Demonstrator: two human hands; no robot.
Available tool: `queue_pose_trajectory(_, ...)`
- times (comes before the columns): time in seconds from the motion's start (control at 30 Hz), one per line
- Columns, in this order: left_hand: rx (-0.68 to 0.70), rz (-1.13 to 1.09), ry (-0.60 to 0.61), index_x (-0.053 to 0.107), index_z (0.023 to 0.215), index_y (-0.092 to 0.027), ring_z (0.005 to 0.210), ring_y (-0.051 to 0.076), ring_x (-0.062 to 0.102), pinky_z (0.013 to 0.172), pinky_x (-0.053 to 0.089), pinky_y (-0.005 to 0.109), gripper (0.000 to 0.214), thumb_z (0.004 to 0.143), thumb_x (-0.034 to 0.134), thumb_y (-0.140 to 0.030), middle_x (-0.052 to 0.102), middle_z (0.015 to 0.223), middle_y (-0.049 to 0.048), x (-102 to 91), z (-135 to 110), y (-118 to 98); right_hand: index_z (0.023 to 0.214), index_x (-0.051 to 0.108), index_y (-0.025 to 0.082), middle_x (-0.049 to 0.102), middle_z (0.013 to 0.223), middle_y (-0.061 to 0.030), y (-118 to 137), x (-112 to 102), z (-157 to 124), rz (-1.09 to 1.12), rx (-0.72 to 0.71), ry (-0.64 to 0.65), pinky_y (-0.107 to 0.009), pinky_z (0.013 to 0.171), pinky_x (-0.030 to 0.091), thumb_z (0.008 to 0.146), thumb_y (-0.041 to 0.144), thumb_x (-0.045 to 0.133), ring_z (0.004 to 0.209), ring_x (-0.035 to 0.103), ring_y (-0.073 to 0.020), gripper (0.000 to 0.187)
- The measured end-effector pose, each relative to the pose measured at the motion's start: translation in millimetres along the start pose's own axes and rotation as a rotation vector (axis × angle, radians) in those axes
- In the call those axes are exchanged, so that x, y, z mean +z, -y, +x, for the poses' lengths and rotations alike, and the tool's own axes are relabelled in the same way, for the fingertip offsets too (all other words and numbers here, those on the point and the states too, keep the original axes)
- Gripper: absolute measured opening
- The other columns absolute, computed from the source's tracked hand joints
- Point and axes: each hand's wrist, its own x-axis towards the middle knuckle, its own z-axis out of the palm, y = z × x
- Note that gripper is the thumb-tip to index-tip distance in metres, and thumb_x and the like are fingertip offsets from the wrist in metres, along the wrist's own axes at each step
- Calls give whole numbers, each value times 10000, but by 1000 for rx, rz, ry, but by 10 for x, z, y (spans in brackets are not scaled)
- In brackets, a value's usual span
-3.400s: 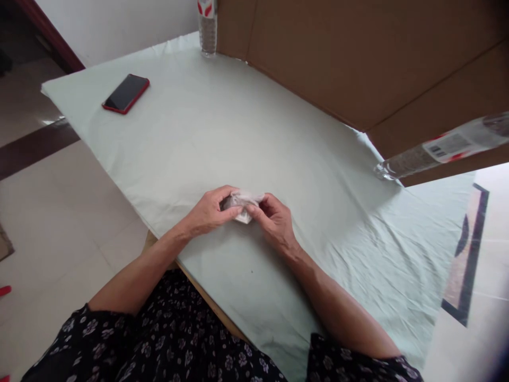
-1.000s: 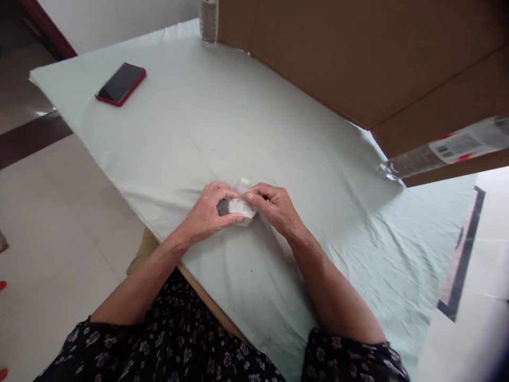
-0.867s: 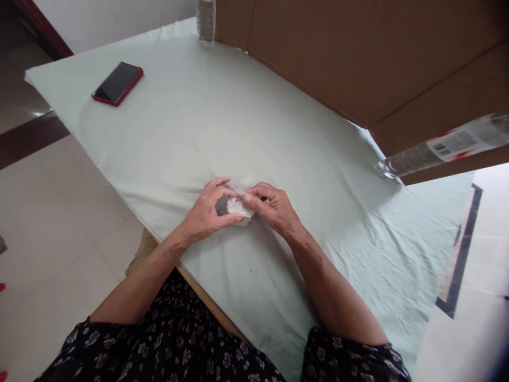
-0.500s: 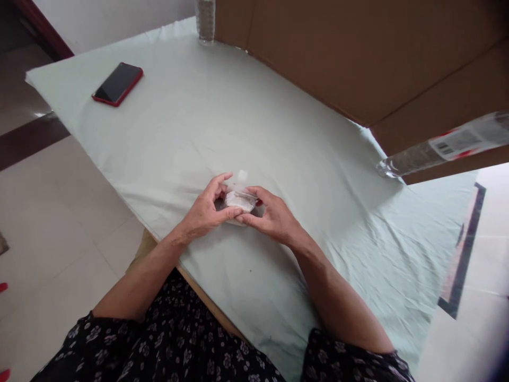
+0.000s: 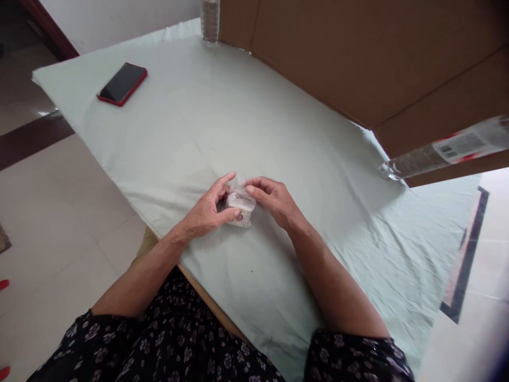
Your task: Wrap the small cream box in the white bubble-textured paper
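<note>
A small whitish packet [image 5: 243, 216] with a printed front and a translucent wrapper sits on the cloth near the table's front edge. I cannot make out its contents. My left hand [image 5: 210, 209] grips it from the left, thumb on the front face and fingers behind. At its top right, my right hand [image 5: 274, 199] has thumb and forefinger pinched together on the loose translucent wrapper flap [image 5: 237, 183]. The right hand's other fingers are curled and partly hidden.
A pale green cloth [image 5: 178, 127] covers the table. Toward the far left lies a phone [image 5: 122, 84] in a red case. A large cardboard box [image 5: 318, 58] stands at the back right, with one clear bottle [image 5: 210, 24] upright beside it and another bottle [image 5: 445, 151] at its right.
My right hand has moved from the packet's lower front up to the wrapper flap, uncovering the printed front. The flap now leans over. My left hand keeps its hold.
</note>
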Motion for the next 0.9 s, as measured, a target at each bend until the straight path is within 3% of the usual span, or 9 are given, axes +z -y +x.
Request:
queue_pose_trajectory(0.17,-19,-24,5,321,1588,-302,972,172,663,892,541,340,860,852,766,-305,642,1226,84,9,0,15,753,666,201,604,714,26,6,125,143,166,-12,-3,-276,632,418,746,513,802,653,520,-119,341)
queue_pose_trajectory(0.27,-31,-36,-4,322,1587,-278,995,176,649,906,537,338,865,847,768,-307,616,1246,92,21,0,24,730,641,206,562,683,42,2,168,137,199,-70,-93,-266,618,392,769,449,778,631,474,-106,282)
queue_pose_trajectory(0.4,-20,-56,-41,364,1558,-279,1007,172,631,889,546,323,839,829,779,-274,581,1231,78,33,9,39,736,637,207,551,683,45,7,174,95,192,-95,-107,-265,635,389,793,422,759,640,468,-104,254)
queue_pose_trajectory(0.6,-22,-98,-48,385,1523,-268,907,150,671,812,566,300,761,855,749,-262,595,1153,57,43,30,-8,754,664,211,594,694,26,104,166,16,70,-98,-87,-275,641,425,800,485,754,660,505,-125,292)
queue_pose_trajectory(0.77,33,-11,-121,410,1481,-223,769,119,687,794,549,293,656,894,695,-290,645,1038,29,61,43,28,810,699,209,665,734,0,161,184,-82,-56,-99,-17,-288,648,461,866,451,686,670,570,-144,249)
queue_pose_trajectory(0.9,61,156,-208,499,1408,-174,870,159,688,840,537,310,545,911,660,-329,681,1005,50,72,62,66,839,719,230,723,823,-19,74,224,-94,-209,-180,-80,-320,754,502,885,361,643,760,638,-176,158)
